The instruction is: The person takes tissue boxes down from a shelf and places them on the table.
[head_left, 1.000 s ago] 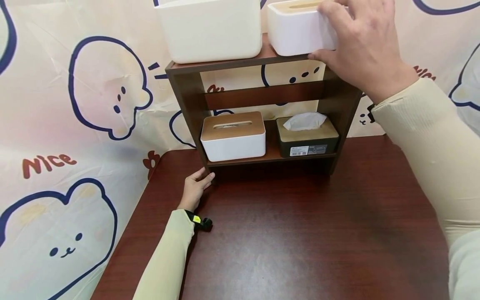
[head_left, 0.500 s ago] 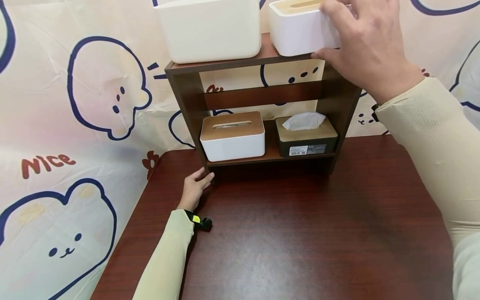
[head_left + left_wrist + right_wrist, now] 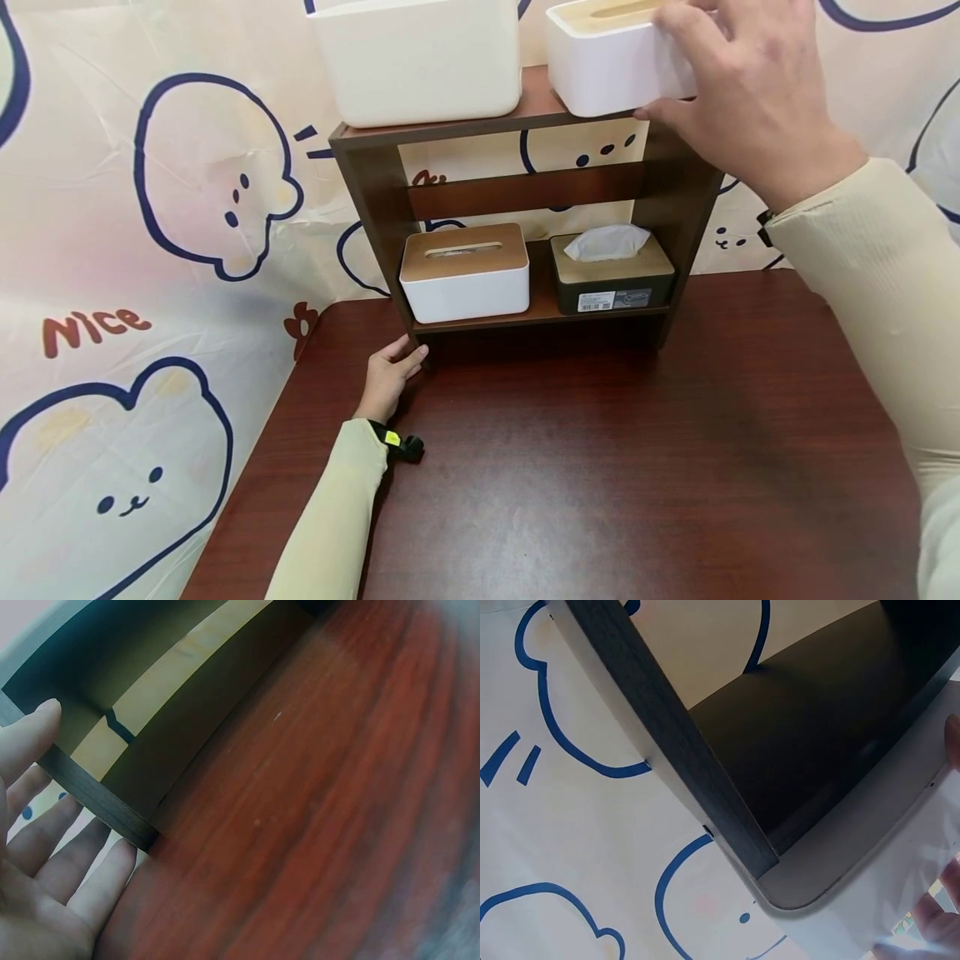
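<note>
On top of the dark wooden shelf (image 3: pixel 525 188), my right hand (image 3: pixel 757 92) grips the right end of a white tissue box (image 3: pixel 615 71) with a light wood lid. Its thumb is low at the front and other fingers lie over the lid. In the right wrist view, the box's underside (image 3: pixel 832 862) juts past the shelf edge, with fingertips (image 3: pixel 937 915) at the far right. My left hand (image 3: pixel 387 382) holds the foot of the shelf's left side panel. The left wrist view has the thumb (image 3: pixel 34 735) on one face of the panel (image 3: pixel 97 796) and the fingers behind it.
A large white bin (image 3: pixel 427 62) stands on the shelf top, left of the held box. Below sit a white tissue box with a brown lid (image 3: pixel 465 283) and a dark green tissue box (image 3: pixel 622 283). The shelf stands on a reddish-brown table (image 3: pixel 540 467) against a printed cloth backdrop (image 3: pixel 75 208).
My right hand has slid the white tissue box a little to the right along the shelf top, widening the gap to the bin. The left hand stays in place at the shelf's foot.
</note>
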{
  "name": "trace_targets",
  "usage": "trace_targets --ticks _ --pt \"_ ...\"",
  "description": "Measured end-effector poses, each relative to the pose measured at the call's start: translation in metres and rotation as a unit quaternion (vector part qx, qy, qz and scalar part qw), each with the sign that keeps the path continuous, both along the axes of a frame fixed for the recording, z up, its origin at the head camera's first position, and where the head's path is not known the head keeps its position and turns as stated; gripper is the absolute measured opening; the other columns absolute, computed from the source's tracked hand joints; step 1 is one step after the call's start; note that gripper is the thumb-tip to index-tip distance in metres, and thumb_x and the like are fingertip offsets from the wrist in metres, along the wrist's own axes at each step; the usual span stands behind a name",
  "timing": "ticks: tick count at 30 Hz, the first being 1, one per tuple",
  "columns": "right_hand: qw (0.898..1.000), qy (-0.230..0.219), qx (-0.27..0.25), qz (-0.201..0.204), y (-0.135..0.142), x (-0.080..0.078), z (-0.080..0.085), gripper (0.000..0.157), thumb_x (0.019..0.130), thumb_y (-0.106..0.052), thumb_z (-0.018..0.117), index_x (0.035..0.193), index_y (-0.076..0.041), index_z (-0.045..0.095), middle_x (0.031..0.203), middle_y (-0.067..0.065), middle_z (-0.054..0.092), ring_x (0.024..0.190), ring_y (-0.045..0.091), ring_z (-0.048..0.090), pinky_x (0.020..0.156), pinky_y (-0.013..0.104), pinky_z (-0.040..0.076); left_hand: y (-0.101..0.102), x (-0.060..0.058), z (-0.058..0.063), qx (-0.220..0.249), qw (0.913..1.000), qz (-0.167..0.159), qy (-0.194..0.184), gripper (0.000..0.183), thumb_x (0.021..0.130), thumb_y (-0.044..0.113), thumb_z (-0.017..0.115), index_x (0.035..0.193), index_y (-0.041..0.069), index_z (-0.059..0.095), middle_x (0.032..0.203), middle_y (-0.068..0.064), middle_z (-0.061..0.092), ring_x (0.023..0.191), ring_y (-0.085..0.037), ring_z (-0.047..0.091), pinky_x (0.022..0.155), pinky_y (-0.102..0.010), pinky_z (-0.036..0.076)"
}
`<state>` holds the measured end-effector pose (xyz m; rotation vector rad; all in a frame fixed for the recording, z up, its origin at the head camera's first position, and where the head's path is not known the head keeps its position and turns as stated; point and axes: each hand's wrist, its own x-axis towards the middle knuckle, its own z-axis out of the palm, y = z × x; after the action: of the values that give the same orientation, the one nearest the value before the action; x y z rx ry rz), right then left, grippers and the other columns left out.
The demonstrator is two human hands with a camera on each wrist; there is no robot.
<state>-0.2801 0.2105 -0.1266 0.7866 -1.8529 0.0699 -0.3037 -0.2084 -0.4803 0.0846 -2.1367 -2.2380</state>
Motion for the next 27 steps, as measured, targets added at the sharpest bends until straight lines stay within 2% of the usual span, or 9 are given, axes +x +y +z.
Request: trace_targets --ticks 5,11,17,27 --pt "1.0 0.001 0.005 -0.009 0.003 0.003 0.0 0.056 0.08 -0.013 0.082 0.127 -0.001 0.057 0.126 0.028 0.054 0.118 0.046 0.047 0.101 0.062 0.032 -0.001 -0.002 -0.001 0.001 1.0 -0.004 0.001 0.063 0.089 0.019 0.074 0.145 0.005 0.046 0.152 -0.007 0.035 0.122 -0.023 0.053 0.092 -0.033 0.05" --pt "1.0 0.008 0.01 0.006 0.007 0.001 -0.002 0.056 0.079 -0.014 0.083 0.125 0.001 0.056 0.123 0.029 0.055 0.117 0.047 0.046 0.102 0.061 0.029 -0.001 -0.003 -0.002 -0.008 1.0 -0.001 0.004 0.065 0.088 0.02 0.075 0.144 0.005 0.047 0.151 -0.008 0.036 0.12 -0.023 0.055 0.091 -0.032 0.05" --pt "1.0 0.011 0.024 0.002 0.013 0.003 -0.002 0.057 0.08 -0.016 0.082 0.128 0.001 0.055 0.126 0.028 0.053 0.119 0.046 0.045 0.1 0.061 0.032 0.001 -0.001 -0.002 -0.011 0.9999 0.004 0.006 0.066 0.086 0.022 0.078 0.143 0.003 0.049 0.148 -0.01 0.041 0.119 -0.022 0.056 0.089 -0.032 0.052" --pt "1.0 0.012 0.012 0.009 0.02 0.006 -0.006 0.059 0.075 -0.011 0.086 0.125 0.001 0.056 0.121 0.028 0.056 0.116 0.048 0.046 0.098 0.06 0.032 0.001 -0.002 0.001 -0.012 0.9999 0.004 0.007 0.065 0.086 0.022 0.078 0.142 0.004 0.05 0.149 -0.01 0.041 0.119 -0.023 0.056 0.09 -0.033 0.051"
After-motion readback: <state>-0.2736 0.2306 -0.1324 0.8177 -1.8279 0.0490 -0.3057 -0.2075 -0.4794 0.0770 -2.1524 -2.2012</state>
